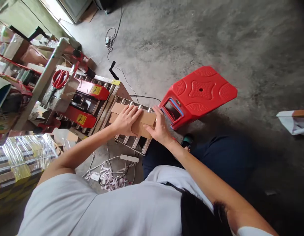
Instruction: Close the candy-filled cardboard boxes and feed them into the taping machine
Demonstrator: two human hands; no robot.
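Observation:
A small brown cardboard box with its flaps folded over lies on a roller conveyor. Across its top spreads my left hand, its fingertips at the far edge and the thumb near the close edge. My right hand grips the box's right end, thumb on top and fingers along the end face. Left of the box, the conveyor leads into a carton sealing machine with red side guides bearing yellow labels.
A red plastic step stool stands right of the conveyor. Red-handled scissors rest on the machine. A black crank handle sticks out beyond it. Below lie a power strip, cables and tangled tape strips. Wrapped cartons are stacked lower left.

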